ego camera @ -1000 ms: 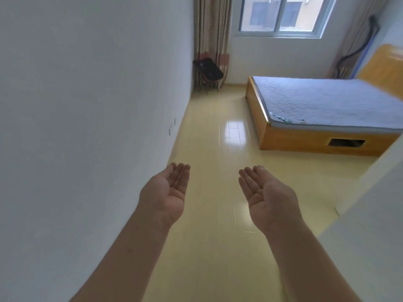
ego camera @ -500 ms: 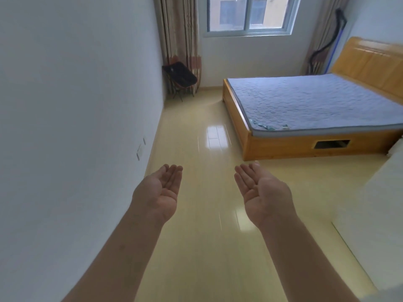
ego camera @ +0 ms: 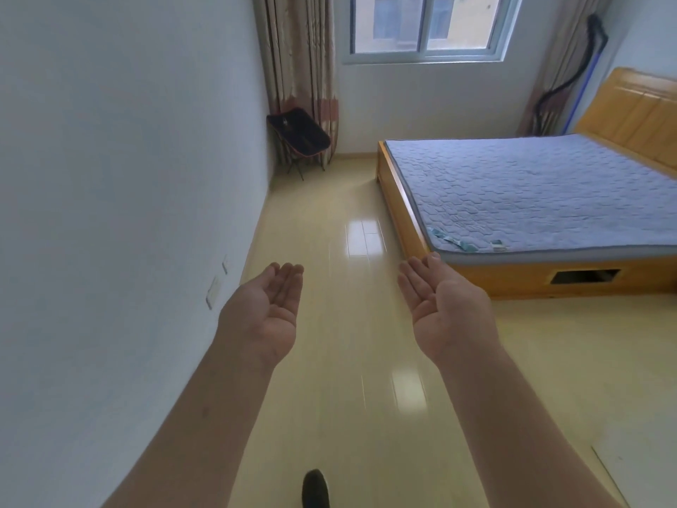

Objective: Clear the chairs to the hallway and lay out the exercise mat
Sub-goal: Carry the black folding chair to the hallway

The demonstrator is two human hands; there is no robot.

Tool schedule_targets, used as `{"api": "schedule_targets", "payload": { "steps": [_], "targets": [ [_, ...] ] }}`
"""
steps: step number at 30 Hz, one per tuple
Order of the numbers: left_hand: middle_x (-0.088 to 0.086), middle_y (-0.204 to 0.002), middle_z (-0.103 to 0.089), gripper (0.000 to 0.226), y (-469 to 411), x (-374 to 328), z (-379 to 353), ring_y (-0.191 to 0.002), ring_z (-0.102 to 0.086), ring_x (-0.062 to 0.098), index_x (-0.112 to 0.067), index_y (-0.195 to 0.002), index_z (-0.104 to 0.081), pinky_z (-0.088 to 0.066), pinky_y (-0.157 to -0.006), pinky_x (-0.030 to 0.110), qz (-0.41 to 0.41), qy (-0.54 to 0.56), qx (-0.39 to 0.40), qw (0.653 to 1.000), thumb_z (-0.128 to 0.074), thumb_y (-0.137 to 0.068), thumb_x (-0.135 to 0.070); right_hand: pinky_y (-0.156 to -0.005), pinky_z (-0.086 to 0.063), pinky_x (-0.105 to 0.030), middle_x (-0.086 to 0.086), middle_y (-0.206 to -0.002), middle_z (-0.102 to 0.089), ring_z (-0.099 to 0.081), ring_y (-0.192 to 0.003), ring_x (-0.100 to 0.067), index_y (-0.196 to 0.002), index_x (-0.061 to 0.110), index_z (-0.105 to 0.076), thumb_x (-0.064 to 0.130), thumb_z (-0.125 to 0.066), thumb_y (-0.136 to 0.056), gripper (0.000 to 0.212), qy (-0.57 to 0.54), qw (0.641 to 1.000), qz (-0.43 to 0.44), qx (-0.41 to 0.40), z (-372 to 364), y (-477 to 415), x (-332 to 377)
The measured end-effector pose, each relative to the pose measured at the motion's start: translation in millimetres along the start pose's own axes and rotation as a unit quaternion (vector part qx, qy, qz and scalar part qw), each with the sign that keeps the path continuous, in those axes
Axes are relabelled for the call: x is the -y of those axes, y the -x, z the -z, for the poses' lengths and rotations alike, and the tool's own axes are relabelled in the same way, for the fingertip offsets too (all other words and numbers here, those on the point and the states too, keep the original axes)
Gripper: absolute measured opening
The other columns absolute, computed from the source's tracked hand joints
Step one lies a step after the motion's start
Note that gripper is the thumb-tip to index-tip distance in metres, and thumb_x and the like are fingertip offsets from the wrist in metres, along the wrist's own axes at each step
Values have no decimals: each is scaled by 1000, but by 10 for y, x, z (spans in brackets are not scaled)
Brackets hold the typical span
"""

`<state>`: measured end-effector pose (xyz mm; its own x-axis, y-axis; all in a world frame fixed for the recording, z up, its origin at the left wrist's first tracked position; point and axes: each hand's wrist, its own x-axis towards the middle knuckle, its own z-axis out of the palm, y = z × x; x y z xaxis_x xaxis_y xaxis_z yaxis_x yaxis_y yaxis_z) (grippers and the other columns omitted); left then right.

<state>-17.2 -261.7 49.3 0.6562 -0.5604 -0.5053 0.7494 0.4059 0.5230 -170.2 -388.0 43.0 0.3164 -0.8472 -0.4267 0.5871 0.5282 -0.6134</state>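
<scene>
A black folding camp chair stands in the far left corner, against the white wall and under the curtain. My left hand and my right hand are stretched out in front of me, palms up, fingers straight, holding nothing. Both hands are well short of the chair, over the bare yellow floor. No exercise mat can be seen.
A wooden bed with a blue-grey mattress fills the right side. A white wall runs along the left with sockets low down. A window is at the back, and a black hose-like item leans in the far right corner. My shoe shows at the bottom.
I have walked forward into the room and the view has swung right, so more of the bed shows. A white wall edge at the right has left view. Both hands stay open, palms up.
</scene>
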Motion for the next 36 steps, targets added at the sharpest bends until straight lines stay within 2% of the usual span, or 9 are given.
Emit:
{"api": "schedule_targets", "payload": {
  "steps": [2, 4, 7, 15, 20, 27, 32, 36],
  "targets": [
    [16, -103, -73, 13, -437, -74, -182, -83, -76, 26, 4, -103, -63, -63, -79, 35, 0, 0, 1, 1000, -56, -102, -7, -74, -64, -32, -18, -100, -75, -78, -83, -25, -121, -1, -63, 7, -61, -99, 23, 0, 1000, 11, 1, -215, -369, -8],
    [16, -103, -72, 12, -1051, -264, -498, -87, -75, 27, 4, -102, -63, -62, -81, 34, 18, -7, 15, 1000, -55, -102, -6, -69, -64, -31, -16, -91, -77, -78, -81, -25, -123, -1, -62, 8, -61, -100, 25, -5, 1000, 14, -4, -600, -929, -38],
    [16, -104, -72, 12, -1469, -398, -726, -95, -73, 28, 4, -103, -63, -61, -84, 35, 11, -1, 10, 1000, -56, -102, -6, -66, -64, -31, -12, -79, -78, -78, -79, -25, -124, -1, -62, 9, -59, -101, 26, -8, 1000, 23, -9, -812, -1268, -15],
    [15, -104, -73, 12, -2968, -631, -1736, -97, -74, 28, 4, -104, -64, -62, -83, 35, 64, -29, 22, 997, -56, -102, -6, -70, -64, -33, -14, -86, -78, -78, -84, -26, -124, -1, -61, 7, -60, -100, 25, -21, 998, 42, -40, -1609, -2690, 82],
    [16, -106, -72, 12, -3838, -579, -2239, -99, -73, 28, 3, -101, -63, -60, -88, 34, 69, -32, 22, 997, -55, -102, -6, -64, -63, -30, -11, -80, -78, -78, -78, -23, -121, 0, -62, 8, -59, -101, 22, -35, 998, 43, -43, -1939, -3628, 170],
    [16, -107, -71, 11, -5071, -522, -3232, -99, -73, 29, 3, -104, -62, -60, -87, 34, 41, -33, 19, 998, -55, -102, -6, -72, -64, -31, -19, -108, -73, -76, -92, -27, -129, -2, -60, 8, -59, -101, 30, -31, 999, 31, -29, -2563, -5117, 588],
    [15, -104, -74, 14, -5853, -633, -4059, -86, -77, 27, 3, -106, -64, -63, -78, 32, 10, -22, 25, 999, -57, -102, -8, -77, -64, -33, -21, -110, -73, -75, -97, -29, -127, -3, -61, 5, -60, -100, 29, -28, 999, 22, -16, -3102, -6106, 961],
    [15, -105, -74, 14, -6399, -659, -4400, -91, -76, 27, 3, -106, -64, -62, -82, 32, 15, -20, 7, 1000, -56, -102, -8, -71, -64, -30, -20, -105, -73, -75, -92, -26, -124, -2, -62, 6, -59, -100, 25, -23, 1000, 10, -12, -3436, -6739, 1047]
  ]
}}
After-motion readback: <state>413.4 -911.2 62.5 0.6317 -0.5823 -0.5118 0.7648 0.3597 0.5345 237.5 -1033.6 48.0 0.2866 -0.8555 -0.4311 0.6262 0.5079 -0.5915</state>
